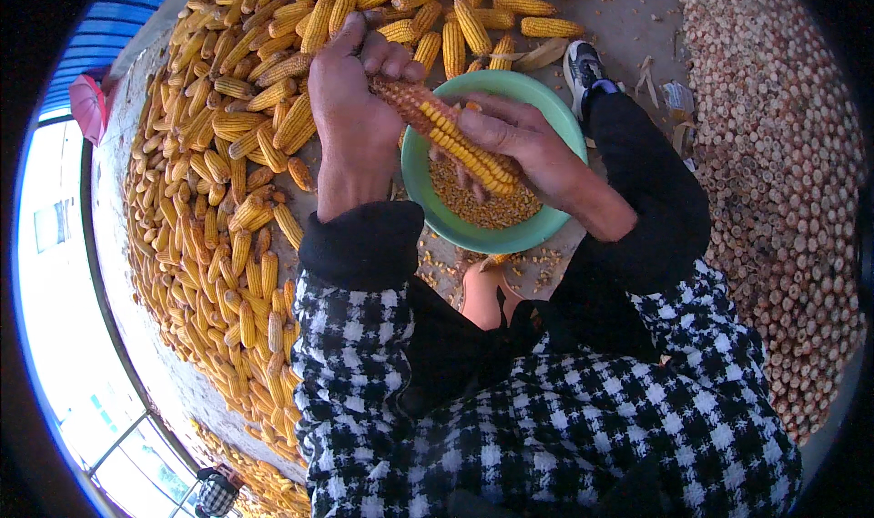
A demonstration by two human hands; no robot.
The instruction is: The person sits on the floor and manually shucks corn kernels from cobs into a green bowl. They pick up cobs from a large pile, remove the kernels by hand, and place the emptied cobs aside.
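A partly shelled corn cob (464, 146) slants above a green plastic basin (570, 118). My left hand (355, 101) grips its bare, reddish upper end. My right hand (526, 135) holds the lower part, with the thumb on rows of yellow kernels that still cover this stretch. Some right-hand fingers are hidden behind the cob. Loose corn kernels (478, 207) cover the bottom of the basin, below both hands.
Whole dried corn cobs (225, 176) are heaped to the left and ahead. Stripped cobs (771, 142) are stacked along the right. My shoe (584, 74) is beside the basin. Dry husks (645, 77) and spilled kernels (539, 265) litter the concrete floor. A pink umbrella (89, 108) shows far left.
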